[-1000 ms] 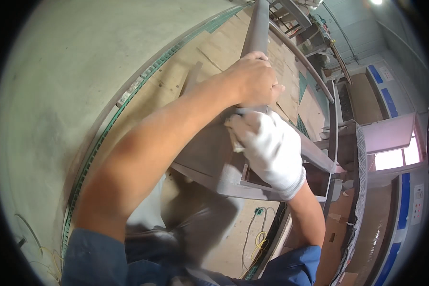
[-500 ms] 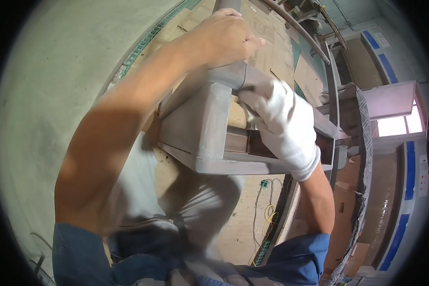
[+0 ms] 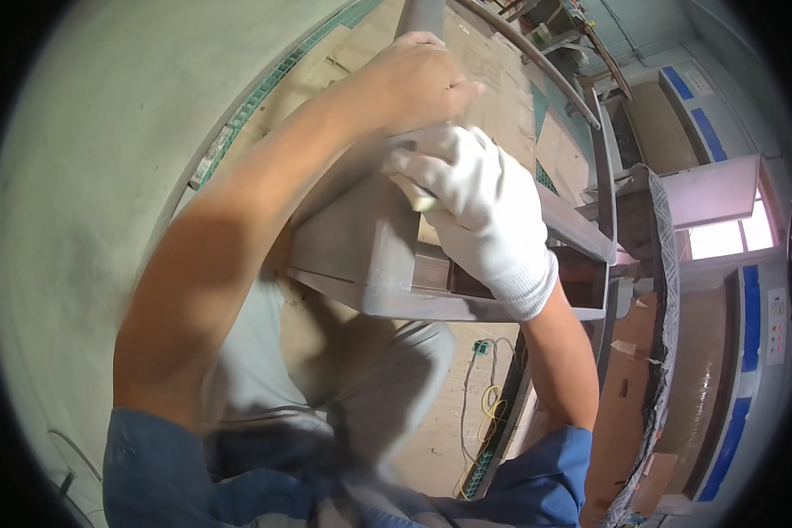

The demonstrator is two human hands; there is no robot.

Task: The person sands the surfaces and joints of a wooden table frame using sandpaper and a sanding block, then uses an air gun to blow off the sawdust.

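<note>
A grey-coated wooden furniture frame [image 3: 394, 242] stands tilted in front of me, its corner towards my body. My left hand [image 3: 421, 84], bare, is closed round the grey post [image 3: 422, 19] at the frame's top. My right hand [image 3: 488, 189] wears a white knitted glove and lies against the upper rail just below the left one. From under its curled fingers pokes a small pale yellowish pad [image 3: 422, 202], pressed to the frame's corner. The glove hides most of the pad, so its exact kind does not show.
Cardboard sheets [image 3: 453, 414] cover the floor, with a yellow cable [image 3: 493, 405] and green grating beside them. Another curved grey frame [image 3: 603, 167] stands behind. On the right are a cloth-edged cardboard panel [image 3: 642, 387] and wall units with blue strips [image 3: 751, 317].
My right hand has slid left along the rail to the frame's corner, close under my left hand. The left hand keeps its hold on the post.
</note>
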